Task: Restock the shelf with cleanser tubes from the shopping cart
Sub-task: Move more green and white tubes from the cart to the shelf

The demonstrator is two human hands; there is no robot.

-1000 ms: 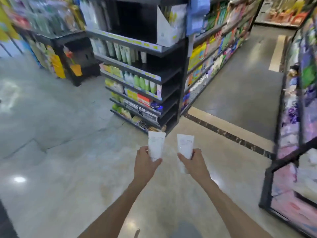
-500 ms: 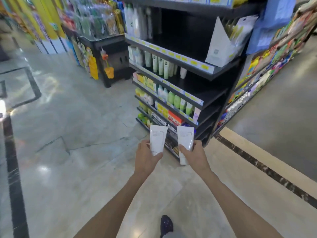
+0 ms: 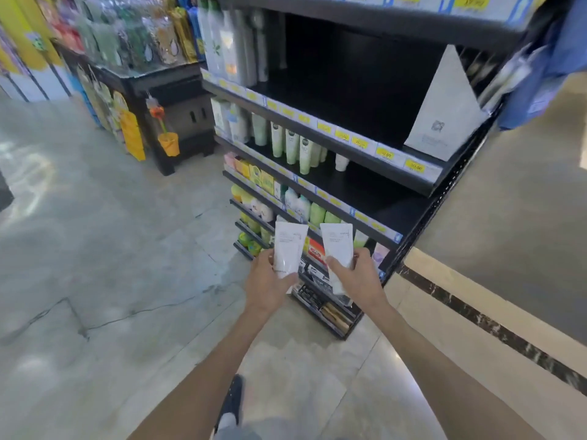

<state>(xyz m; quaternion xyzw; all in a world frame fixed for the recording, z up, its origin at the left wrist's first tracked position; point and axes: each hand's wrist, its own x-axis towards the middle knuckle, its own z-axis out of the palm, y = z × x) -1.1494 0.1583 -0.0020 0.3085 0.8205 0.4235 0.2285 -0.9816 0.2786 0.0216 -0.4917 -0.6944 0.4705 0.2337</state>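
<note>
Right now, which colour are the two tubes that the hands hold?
White, with small grey print; the head view shows the left tube and the right tube clearly.

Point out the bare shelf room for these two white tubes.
Second shelf: bare between the tall bottles and the white display card. Third shelf: bare right of the small white tube. Crowded: the green-white tubes on its left end, and the lower shelves.
</note>
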